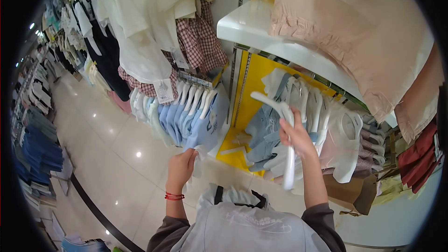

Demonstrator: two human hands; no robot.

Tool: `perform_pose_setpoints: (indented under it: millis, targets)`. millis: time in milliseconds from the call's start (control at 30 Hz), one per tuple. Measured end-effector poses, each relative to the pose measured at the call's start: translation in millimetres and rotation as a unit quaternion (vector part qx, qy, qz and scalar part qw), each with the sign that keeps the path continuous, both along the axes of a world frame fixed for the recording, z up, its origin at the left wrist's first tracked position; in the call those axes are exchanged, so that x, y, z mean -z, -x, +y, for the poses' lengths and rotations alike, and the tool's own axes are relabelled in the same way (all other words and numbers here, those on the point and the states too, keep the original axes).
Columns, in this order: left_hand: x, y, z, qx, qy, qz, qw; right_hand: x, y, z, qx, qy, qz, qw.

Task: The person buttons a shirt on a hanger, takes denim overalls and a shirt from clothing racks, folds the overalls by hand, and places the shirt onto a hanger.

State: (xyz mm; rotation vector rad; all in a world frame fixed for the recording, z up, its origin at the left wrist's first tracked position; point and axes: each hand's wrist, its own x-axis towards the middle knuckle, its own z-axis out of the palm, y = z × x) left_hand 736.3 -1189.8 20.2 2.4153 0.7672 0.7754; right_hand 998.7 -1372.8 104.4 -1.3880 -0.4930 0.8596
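Observation:
My right hand (298,135) is wrapped round a white clothes hanger (288,156), raised in front of the rack at the right. The hanger tilts, one arm pointing up to the left and the other down. My left hand (181,168), a red cord on its wrist, pinches a thin whitish piece of material (199,161); whether it is cloth or plastic I cannot tell. Just beyond this hand hang light blue garments (196,119) on white hangers. Behind my right hand are denim and white garments (267,123) on a rail.
A white shelf (247,18) juts out above the right rail, with pink garments (345,28) hanging over it. Below right stands an open cardboard box (347,191). White tops (144,42) hang high on the left. A tiled floor (112,158) runs along the aisle between racks.

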Motion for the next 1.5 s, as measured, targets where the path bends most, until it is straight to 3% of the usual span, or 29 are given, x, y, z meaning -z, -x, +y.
perform_pose_setpoints:
  millis: [267, 567, 667, 700, 767, 833, 900, 967, 1033, 1100, 1267, 1400, 1500]
  targets:
    - [-14, 15, -6, -0.04, -0.02, 0.002, 0.999, -4, -59, 72, 0.045, -0.062, -0.011, 0.997]
    - [-12, 23, -9, -0.045, -0.015, 0.017, 0.999, 27, -75, 85, 0.047, -0.055, -0.022, 0.997]
    - [-16, 16, -8, -0.029, -0.01, 0.011, 0.999, 33, -66, 78, 0.105, -0.051, -0.09, 0.989]
    - [-17, 13, -8, -0.025, -0.012, 0.011, 1.0, 37, -60, 68, 0.151, -0.028, -0.234, 0.96]
    - [-20, 8, -5, -0.02, -0.011, 0.002, 1.0, 47, -40, 36, 0.217, 0.027, -0.503, 0.837]
    - [-23, 6, -5, -0.023, -0.002, -0.01, 1.0, 53, -10, -8, 0.289, -0.108, -0.426, 0.851]
    - [-29, 4, -5, -0.026, 0.021, -0.015, 0.999, 93, 20, -69, 0.302, -0.103, -0.384, 0.866]
    - [-34, 2, -5, -0.029, 0.03, -0.024, 0.999, 115, 51, -106, 0.154, -0.073, -0.382, 0.908]
    - [-38, -2, -6, -0.025, 0.029, -0.036, 0.999, 118, 86, -109, 0.043, 0.061, -0.426, 0.902]
    - [-40, -8, -8, -0.018, 0.037, -0.048, 0.998, 122, 112, -88, -0.032, 0.055, -0.362, 0.93]
    - [-42, -20, -17, -0.016, 0.072, -0.073, 0.995, 167, 138, -28, -0.039, -0.041, -0.312, 0.949]
    - [-39, -26, -34, 0.014, 0.122, -0.103, 0.987, 180, 142, 6, 0.008, 0.003, -0.317, 0.949]
    - [-44, -22, -41, 0.051, 0.131, -0.088, 0.986, 193, 131, 1, -0.059, 0.041, -0.309, 0.948]
